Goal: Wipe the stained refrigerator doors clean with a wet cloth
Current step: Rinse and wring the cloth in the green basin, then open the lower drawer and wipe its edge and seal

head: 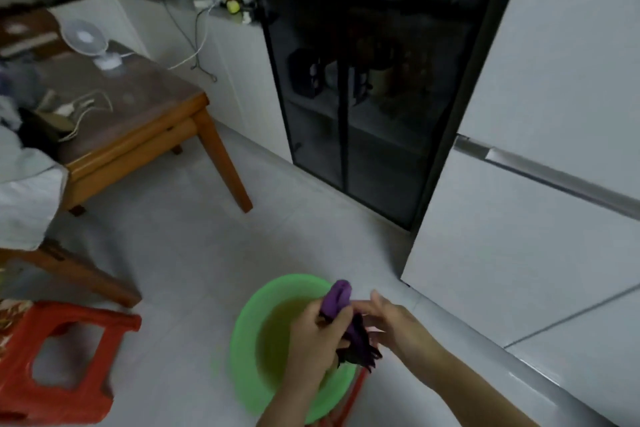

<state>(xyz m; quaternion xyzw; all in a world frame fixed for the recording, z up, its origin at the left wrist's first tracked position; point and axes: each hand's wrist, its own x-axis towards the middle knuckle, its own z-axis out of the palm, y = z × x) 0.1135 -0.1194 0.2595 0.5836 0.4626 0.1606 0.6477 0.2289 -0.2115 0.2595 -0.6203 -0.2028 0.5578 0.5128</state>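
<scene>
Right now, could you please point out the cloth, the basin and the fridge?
cloth (pixel 337 300): head view, purple upper fold.
basin (pixel 249 315): head view, green left rim.
fridge (pixel 519 236): head view, white lower door.

Cloth: purple, wet-looking, twisted into a thick roll. Upper end pokes out above the left hand's fingers; dark crumpled lower end hangs below them, just beside the right hand's fingertips.

Refrigerator doors: white, glossy, closed, upper and lower split by a silver handle strip. Located beyond the right hand's fingers, apart from the cloth. Stains not discernible.
</scene>
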